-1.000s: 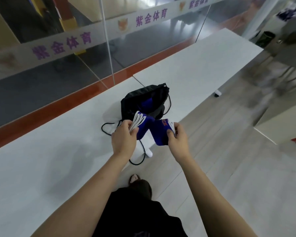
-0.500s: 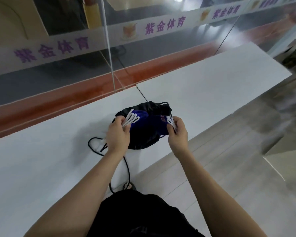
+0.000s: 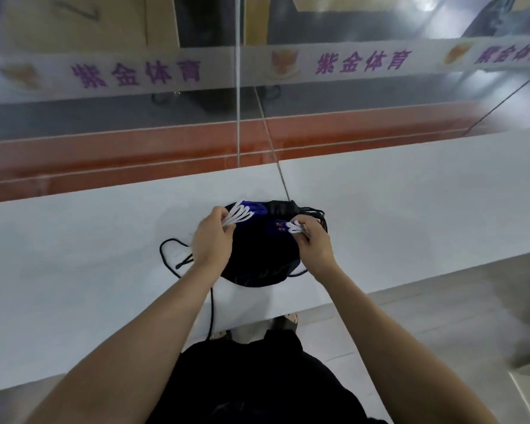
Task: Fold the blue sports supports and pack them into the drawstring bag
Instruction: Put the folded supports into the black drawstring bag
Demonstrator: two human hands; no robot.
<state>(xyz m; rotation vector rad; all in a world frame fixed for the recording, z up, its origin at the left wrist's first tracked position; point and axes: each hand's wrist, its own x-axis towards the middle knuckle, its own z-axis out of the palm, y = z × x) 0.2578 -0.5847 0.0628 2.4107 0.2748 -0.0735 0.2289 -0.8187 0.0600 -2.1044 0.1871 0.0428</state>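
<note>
Head view | my left hand point(image 3: 212, 240) grip pinches white loops point(image 3: 238, 216) of a blue support point(image 3: 255, 208) | my right hand point(image 3: 313, 243) grip pinches its other white loops point(image 3: 295, 228) | support sits over the black drawstring bag point(image 3: 259, 255) on the tabletop point(image 3: 74, 270)

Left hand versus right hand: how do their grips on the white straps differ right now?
The left hand pinches a fanned bunch of white straps that stick out long; the right hand holds a shorter white bunch, mostly tucked under its fingers. The left sits at the black drawstring bag's left edge, the right at its right. Both hold the blue support over the bag.
</note>
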